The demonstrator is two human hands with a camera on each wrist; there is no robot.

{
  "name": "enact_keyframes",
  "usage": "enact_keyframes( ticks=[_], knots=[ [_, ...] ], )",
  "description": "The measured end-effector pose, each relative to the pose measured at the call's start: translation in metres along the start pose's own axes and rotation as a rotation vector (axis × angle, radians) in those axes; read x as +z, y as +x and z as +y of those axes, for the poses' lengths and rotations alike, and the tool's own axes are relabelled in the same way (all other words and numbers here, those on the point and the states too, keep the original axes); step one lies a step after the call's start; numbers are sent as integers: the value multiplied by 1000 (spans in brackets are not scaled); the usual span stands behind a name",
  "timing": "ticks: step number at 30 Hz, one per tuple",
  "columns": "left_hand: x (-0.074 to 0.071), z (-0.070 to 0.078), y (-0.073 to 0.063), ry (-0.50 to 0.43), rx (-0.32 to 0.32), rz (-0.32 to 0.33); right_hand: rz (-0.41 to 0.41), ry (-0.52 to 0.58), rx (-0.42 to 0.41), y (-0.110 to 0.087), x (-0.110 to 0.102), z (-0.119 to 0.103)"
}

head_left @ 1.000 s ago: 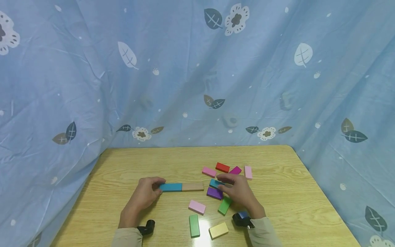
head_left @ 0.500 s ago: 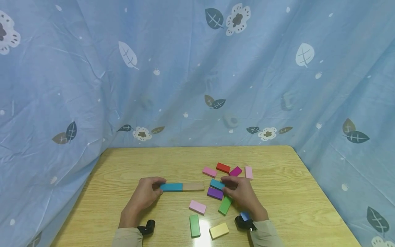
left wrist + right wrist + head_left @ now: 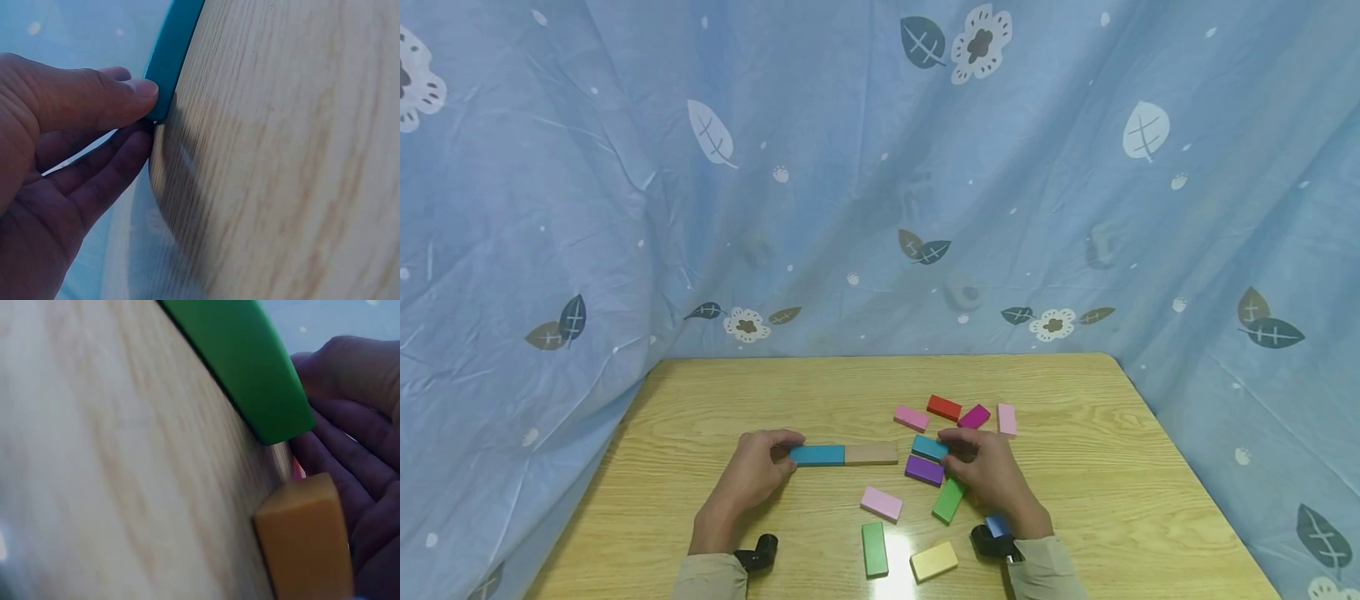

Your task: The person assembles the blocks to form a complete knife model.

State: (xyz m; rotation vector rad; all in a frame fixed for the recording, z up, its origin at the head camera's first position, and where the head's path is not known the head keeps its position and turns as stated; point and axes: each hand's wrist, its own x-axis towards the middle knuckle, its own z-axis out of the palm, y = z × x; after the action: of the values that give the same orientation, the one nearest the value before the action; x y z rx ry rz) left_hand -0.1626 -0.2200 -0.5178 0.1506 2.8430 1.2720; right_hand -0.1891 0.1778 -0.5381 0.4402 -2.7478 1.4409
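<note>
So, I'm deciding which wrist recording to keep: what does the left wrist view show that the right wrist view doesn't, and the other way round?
Left wrist view only: the left hand, gripping the end of a blue block.
Right wrist view only: the right hand, a green block, an orange-looking block and a pinkish sliver between the two; what that hand touches is hidden there.
Both: the wooden table top and pale blue cloth beyond it.

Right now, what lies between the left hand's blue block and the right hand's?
The head view shows a tan block, end to end with the left blue block, then a narrow bare strip of table before the right blue block.
</note>
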Motion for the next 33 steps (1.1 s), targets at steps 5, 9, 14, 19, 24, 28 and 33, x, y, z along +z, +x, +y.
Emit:
enact_keyframes(
  ticks=[5,9,14,19,24,28,33],
  knots=[
    [0,0,0,1,4,1,-15,-4,-5,0,-1,-2],
    [1,0,0,7,7,3,-15,4,4,1,-2,-4],
    [1,0,0,9,7,5,-10,47,-48,5,-1,-7],
    [1,0,0,5,9,6,-30,16,-77,11,5,-8],
    [2,-1,-1,6,7,5,-43,-52,-72,12,9,-7],
    [1,0,-2,0,8,6,-54,-49,-70,10,8,-7],
    [0,1,-2,-4,15,14,-70,-57,-103,7,8,-8]
  ],
)
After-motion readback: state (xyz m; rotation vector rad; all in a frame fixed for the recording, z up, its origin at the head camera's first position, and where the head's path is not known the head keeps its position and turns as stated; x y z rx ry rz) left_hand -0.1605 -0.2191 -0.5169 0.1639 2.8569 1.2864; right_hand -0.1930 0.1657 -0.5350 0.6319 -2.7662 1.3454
